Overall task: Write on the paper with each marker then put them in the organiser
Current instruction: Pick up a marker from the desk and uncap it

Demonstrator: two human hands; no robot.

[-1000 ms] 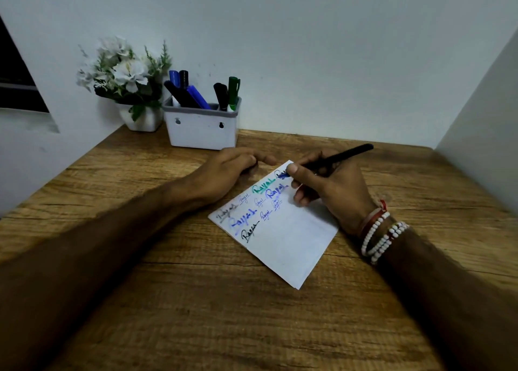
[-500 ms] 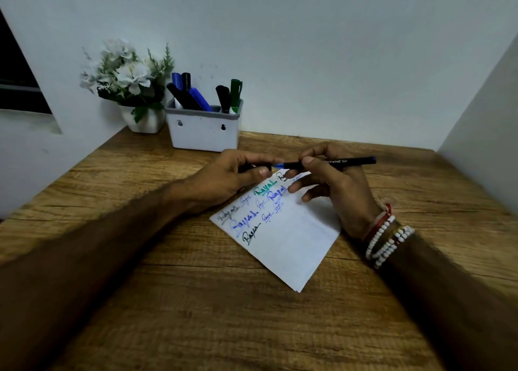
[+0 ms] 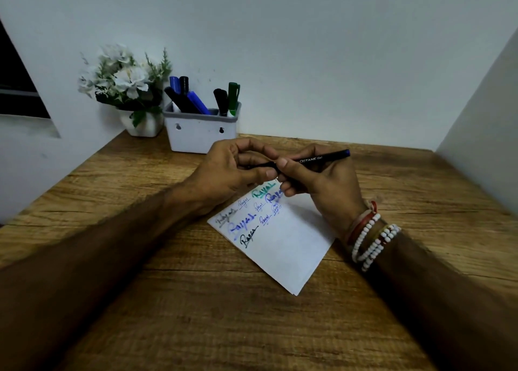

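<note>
A white paper (image 3: 283,241) lies tilted on the wooden table (image 3: 196,314), with several words in black, blue and green at its far end. Above that end both hands meet on a thin black pen (image 3: 316,158) with a blue tail. My right hand (image 3: 322,182) grips the barrel. My left hand (image 3: 238,168) pinches the pen's left end, where the cap sits; the tip is hidden. The white organiser (image 3: 200,132) stands behind the hands at the wall, holding several blue, black and green markers (image 3: 193,101).
A white pot of white flowers (image 3: 126,90) stands left of the organiser in the corner. Walls close the table at the back, left and right. Beaded bracelets circle my right wrist.
My right hand lifted the pen off the paper and turned it level. My left hand left the paper, rose to the pen's tip end and closed on it.
</note>
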